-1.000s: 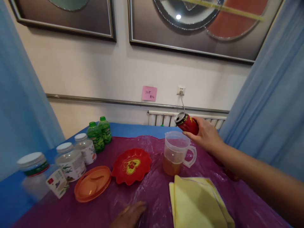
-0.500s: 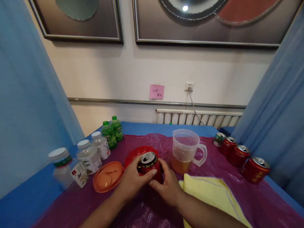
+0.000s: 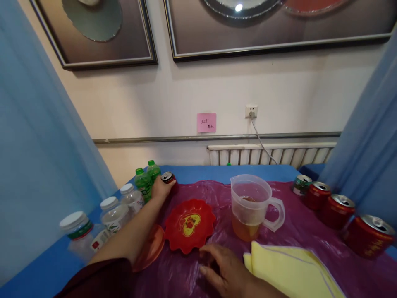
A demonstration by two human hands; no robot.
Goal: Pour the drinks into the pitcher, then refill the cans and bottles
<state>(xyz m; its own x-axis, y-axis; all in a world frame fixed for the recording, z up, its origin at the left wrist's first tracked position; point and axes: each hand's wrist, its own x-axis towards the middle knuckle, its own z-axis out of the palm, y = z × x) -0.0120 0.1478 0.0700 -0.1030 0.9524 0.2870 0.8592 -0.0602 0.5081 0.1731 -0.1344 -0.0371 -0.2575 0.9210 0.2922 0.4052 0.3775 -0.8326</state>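
Stretched to the back left, my left hand [image 3: 161, 188] grips a dark red can [image 3: 168, 178] beside two green bottles [image 3: 143, 182]. My right hand [image 3: 221, 265] hovers near the front with its fingers apart, holding nothing. Between the hands lies a red scalloped dish [image 3: 201, 225] with a yellow pattern. An orange lid [image 3: 153, 248] is partly hidden under my left forearm. To the right of the dish stands a clear jug [image 3: 248, 211] with amber liquid, and a folded yellow cloth [image 3: 291, 269] lies in front of it.
Clear jars with white lids [image 3: 108, 203] line the left side. At the right, several red cans [image 3: 339, 211] and a green can [image 3: 301, 185] stand in a row. Blue curtains [image 3: 34, 145] hang at both sides.
Both hands held the can over the red dish before. My left hand has carried it to the back left beside the green bottles; my right hand has let go and moved slightly toward the front.
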